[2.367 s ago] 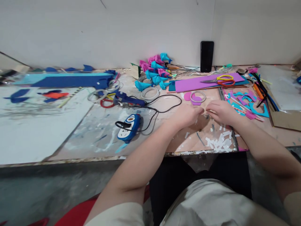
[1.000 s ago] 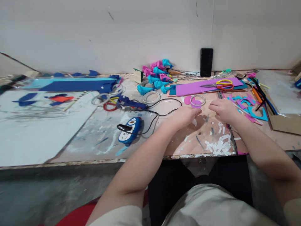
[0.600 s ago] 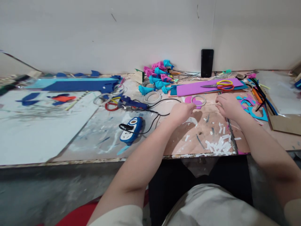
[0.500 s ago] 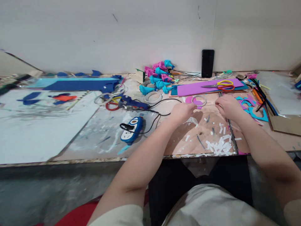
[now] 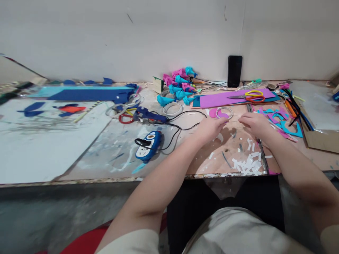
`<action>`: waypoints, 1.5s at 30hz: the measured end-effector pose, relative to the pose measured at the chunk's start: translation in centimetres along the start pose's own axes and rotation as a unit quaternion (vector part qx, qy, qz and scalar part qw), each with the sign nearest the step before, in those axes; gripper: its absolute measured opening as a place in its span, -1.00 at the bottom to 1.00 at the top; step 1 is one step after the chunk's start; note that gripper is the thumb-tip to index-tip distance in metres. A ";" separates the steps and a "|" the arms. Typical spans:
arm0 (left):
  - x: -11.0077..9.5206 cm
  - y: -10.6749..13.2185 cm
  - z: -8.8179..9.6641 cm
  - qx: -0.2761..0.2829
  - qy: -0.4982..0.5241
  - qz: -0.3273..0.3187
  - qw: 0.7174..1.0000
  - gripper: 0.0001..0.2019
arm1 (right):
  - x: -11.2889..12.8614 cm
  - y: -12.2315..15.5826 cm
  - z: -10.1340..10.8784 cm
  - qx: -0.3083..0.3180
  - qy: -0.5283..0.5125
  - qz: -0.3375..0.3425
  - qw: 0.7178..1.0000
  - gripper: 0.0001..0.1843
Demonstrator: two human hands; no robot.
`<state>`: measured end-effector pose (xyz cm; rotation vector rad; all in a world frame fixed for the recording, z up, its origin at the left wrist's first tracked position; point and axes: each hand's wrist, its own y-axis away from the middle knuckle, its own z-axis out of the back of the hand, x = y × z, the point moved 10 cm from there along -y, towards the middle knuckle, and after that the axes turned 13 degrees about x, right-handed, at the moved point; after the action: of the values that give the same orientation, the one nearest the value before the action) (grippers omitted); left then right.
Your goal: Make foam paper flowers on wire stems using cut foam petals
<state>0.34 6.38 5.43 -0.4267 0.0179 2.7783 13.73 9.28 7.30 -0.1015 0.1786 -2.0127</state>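
Observation:
My left hand (image 5: 210,127) and my right hand (image 5: 254,123) hover close together over the brown work board (image 5: 206,158), fingers pinched. A thin wire (image 5: 233,121) runs between the two sets of fingertips, and each hand grips one end. A small curl of white tape (image 5: 219,137) lies just under my left hand. A clear tape ring (image 5: 224,113) and a pink foam disc (image 5: 212,113) sit just beyond the hands.
White paper scraps (image 5: 247,162) lie near the front edge. Left of the hands are a blue glue gun (image 5: 148,114) with its black cord and a blue power strip (image 5: 147,145). Behind lie foam flowers (image 5: 177,86), a purple foam sheet (image 5: 227,98), scissors (image 5: 251,95), a phone (image 5: 234,71) and foam offcuts (image 5: 280,118).
My hands drew apart from a joined pinch, moved a little toward the tape ring with the wire stretched between them, and have now come slightly closer together again.

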 end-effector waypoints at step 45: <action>-0.2 0.1 0.2 -0.019 0.003 -0.017 1.000 -0.71 | 0.5 0.0 0.4 -0.001 -0.030 -0.077 0.997 -0.74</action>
<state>0.44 6.21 5.73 -0.4395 -0.0412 2.7476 13.50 8.79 7.66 -0.1809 0.1390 -2.1601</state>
